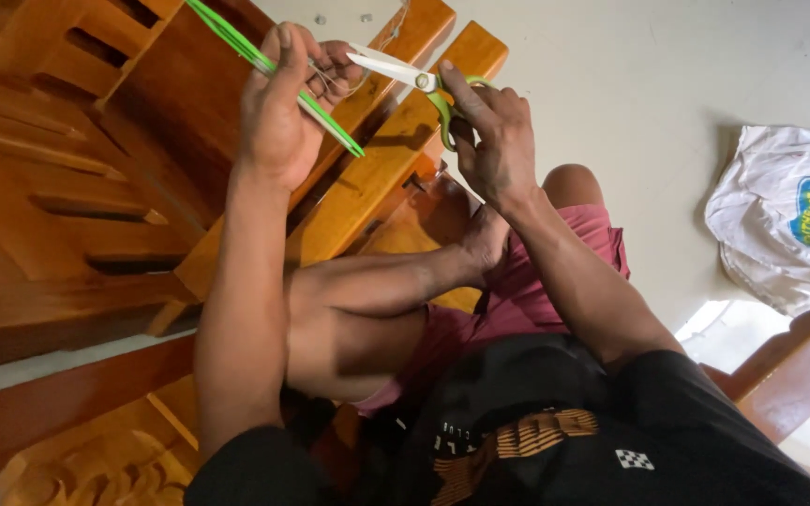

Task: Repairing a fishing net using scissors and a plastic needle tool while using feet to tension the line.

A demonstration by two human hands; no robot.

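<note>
We see two bare hands raised over a sloping wooden furniture frame (396, 159), seen from the head camera. The left hand (278, 108) sits at about eleven o'clock in the view, its fingers curled tight around a long bright green strip (264, 66) that runs diagonally from the top edge down toward the centre. Thin pale threads (325, 80) hang between its fingertips. At about twelve o'clock, the right hand (489, 131) grips a pair of green-handled scissors (414, 80), fingers through the loops. Its silver blades point to nine o'clock and look parted only narrowly, with the tips just beside the left fingertips and the threads. Below the hands we find a bent bare knee (358, 290) and maroon shorts (517, 290). At three o'clock, well apart from the hands, a white plastic bag (780, 225) lies on the pale floor (630, 112).
</note>
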